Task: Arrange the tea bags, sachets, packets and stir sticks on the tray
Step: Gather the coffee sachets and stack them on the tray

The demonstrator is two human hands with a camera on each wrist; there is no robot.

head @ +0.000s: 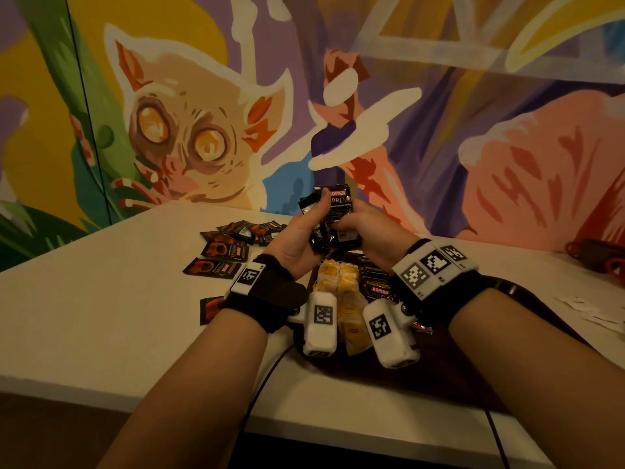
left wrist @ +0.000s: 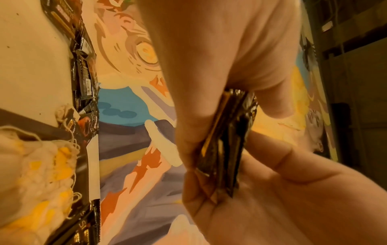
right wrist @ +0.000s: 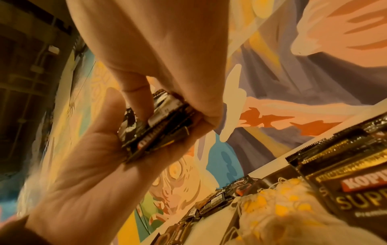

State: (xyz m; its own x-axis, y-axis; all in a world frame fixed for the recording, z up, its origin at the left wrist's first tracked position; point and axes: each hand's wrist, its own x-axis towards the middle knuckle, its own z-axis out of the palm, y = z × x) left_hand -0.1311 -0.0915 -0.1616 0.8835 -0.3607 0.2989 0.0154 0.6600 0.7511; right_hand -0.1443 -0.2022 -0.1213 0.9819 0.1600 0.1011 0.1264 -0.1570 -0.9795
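Observation:
A stack of black Kopiko coffee sachets (head: 334, 214) stands upright in the air above the dark tray (head: 446, 374). My left hand (head: 313, 214) grips it from the left with the thumb on the front sachet. From the right, my right hand (head: 343, 227) holds it with curled fingers. Both wrist views show the stack (left wrist: 226, 140) (right wrist: 159, 129) squeezed between the two palms. On the tray lie yellow-tagged tea bags (head: 340, 279) (left wrist: 41, 165) (right wrist: 280, 207) and, beside them, a row of black sachets (head: 377, 286) (right wrist: 356, 182).
Several loose black-and-red sachets (head: 226, 255) (left wrist: 83, 74) are scattered on the white table (head: 101, 316) left of the tray. White paper packets (head: 592, 314) lie at the right edge. A dark red object (head: 595, 257) sits at the far right by the mural wall.

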